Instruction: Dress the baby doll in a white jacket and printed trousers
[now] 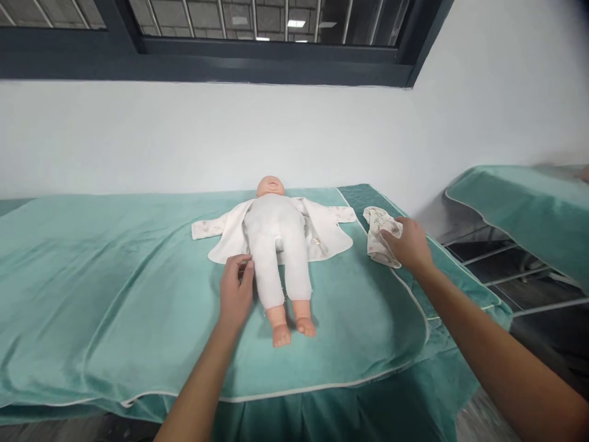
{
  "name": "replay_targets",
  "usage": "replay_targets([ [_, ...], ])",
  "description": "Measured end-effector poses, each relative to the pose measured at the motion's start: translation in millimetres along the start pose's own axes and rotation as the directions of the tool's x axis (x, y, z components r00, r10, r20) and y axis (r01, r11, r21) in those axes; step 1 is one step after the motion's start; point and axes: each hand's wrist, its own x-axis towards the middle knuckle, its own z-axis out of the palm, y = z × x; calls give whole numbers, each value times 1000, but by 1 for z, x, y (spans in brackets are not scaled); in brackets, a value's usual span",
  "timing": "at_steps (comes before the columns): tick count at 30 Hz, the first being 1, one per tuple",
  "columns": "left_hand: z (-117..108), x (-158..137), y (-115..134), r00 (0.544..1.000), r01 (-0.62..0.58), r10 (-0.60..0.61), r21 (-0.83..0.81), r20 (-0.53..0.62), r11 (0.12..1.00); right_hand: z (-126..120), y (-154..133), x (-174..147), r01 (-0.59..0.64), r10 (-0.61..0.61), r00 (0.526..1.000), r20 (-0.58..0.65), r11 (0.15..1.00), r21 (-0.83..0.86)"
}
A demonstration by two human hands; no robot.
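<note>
Bare forearms [202, 374] end in a left hand [237, 287], loosely curled and empty beside the doll [278, 224], and a right hand [413, 247] pinching a patterned garment [376, 245] near the bed [359, 331] edge — a slack hold could let it slide off. The doll lies face-up on a spread jacket [227, 240], which could bunch if tugged under that weight; beyond — a wall [193, 135] and barred window [269, 61] close off the far side.

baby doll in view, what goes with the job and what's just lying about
Part of the job:
baby doll, left hand beside its leg
open white baby top, spread around the doll's torso
patterned cloth, right hand on it

Just there:
green cover under the doll
barred window
green-covered surface at right
</note>
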Motion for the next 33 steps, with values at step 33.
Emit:
replay_targets([
  [33,5,-55,21,709,-686,487,336,510,646,-72,-160,-77,-401,-318,710,629,552,731],
])
